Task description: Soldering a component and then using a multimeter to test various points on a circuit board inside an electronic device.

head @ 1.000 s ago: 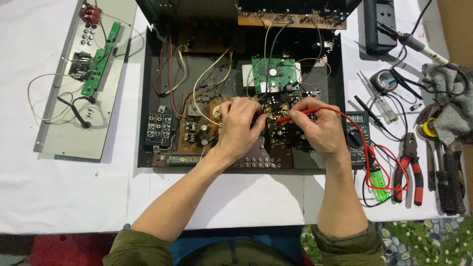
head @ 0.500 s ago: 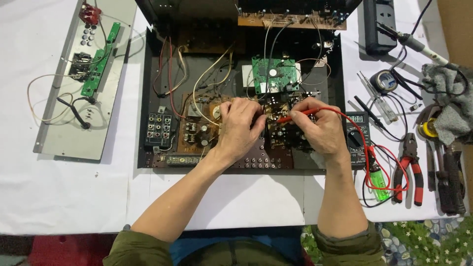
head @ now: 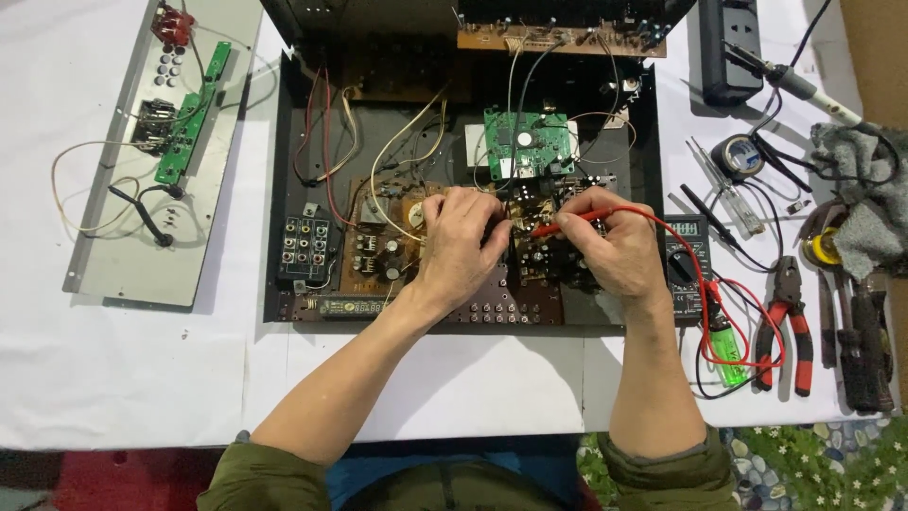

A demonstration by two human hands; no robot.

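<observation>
Opened amplifier chassis point(head: 284, 189) flat on a white-covered table point(head: 142, 378), lid off, brown circuit board point(head: 378, 255) exposed near the middle. Right hand point(head: 615, 251) pinched shut on a red test probe point(head: 567, 222), held like a pen, tip angled left and down onto the board's crowded centre; likely so for fine aim among tight parts. Left hand point(head: 463, 241) curled over the board just left of that tip, fingers bent together on something slim and dark, perhaps a second probe, though too hidden to tell for sure. Red lead point(head: 705, 284) looping right to a multimeter point(head: 683, 248) wedged just beside the chassis, near enough to read at a glance. Green board point(head: 528, 142) farther back, wires trailing. Detached grey panel point(head: 161, 151) set well apart at far left, out of the way. Tools gathered right: red-handled pliers point(head: 790, 322), green lighter point(head: 726, 345), tape roll point(head: 740, 156), soldering iron point(head: 794, 80), power strip point(head: 730, 47), grey rag point(head: 865, 189). Patterned floor visible at the near right edge.
</observation>
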